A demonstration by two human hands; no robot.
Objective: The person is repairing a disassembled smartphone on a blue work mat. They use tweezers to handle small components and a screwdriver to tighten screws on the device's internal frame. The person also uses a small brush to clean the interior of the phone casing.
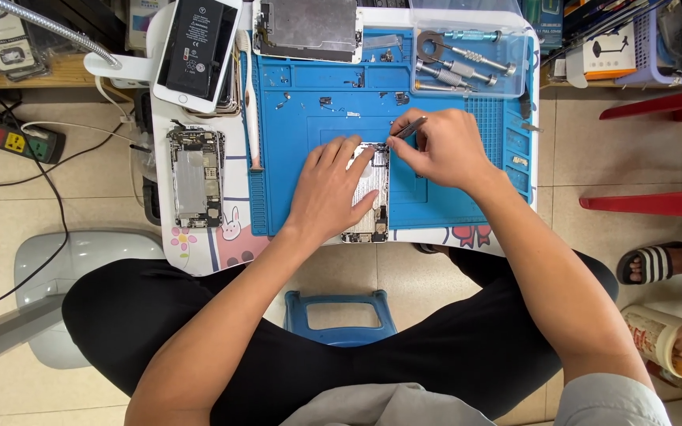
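Observation:
An opened phone body [371,207] lies upright on the blue work mat [309,118], at its near edge. My left hand [330,189] rests flat on the phone's left side and holds it down. My right hand [440,147] pinches metal tweezers [409,128] whose tips point at the phone's top edge. Small screws and parts [325,101] lie scattered on the mat above the phone.
A second opened phone [196,177] lies left on the small white table [199,246]. A phone with a black battery [197,50] and a screen panel [306,28] sit at the back. A clear tray of screwdrivers [467,63] is back right. A power strip [14,140] and red stool [657,202] flank the table. Another person's sandalled foot [653,263] is at the right.

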